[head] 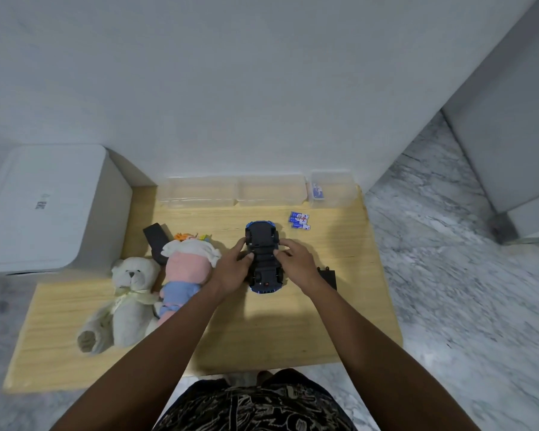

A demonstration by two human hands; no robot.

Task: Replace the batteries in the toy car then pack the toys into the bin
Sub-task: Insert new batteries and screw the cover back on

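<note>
- Here, in the head view, we see one toy car (pixel 263 259) lying upside down on the pale wooden table (pixel 293 331); its underside is matte black plastic, with a glossy blue body showing at both ends.
- Our left hand (pixel 231 270) holds the car's left flank, fingers curled against it with the thumb on the underside.
- Our right hand (pixel 296 259) rests on the car's right flank, fingertips bent onto the black underside near a wheel.
- Just right of the car, touching the table, lies one flat black rectangular piece (pixel 328 276), partly hidden by our right wrist.
- Beyond the car and to its right lies a small cluster of blue-and-white batteries (pixel 300 220); we cannot count them surely.
- Behind the car, along the wall, stand three clear plastic bins (pixel 269 191), thin-walled and boxy; the rightmost holds something blue.
- Left of the car lie two soft toys: one fuzzy cream teddy bear (pixel 128 301) with a ribbon, and one pink-and-blue plush doll (pixel 184 275) capped in white cloth.
</note>
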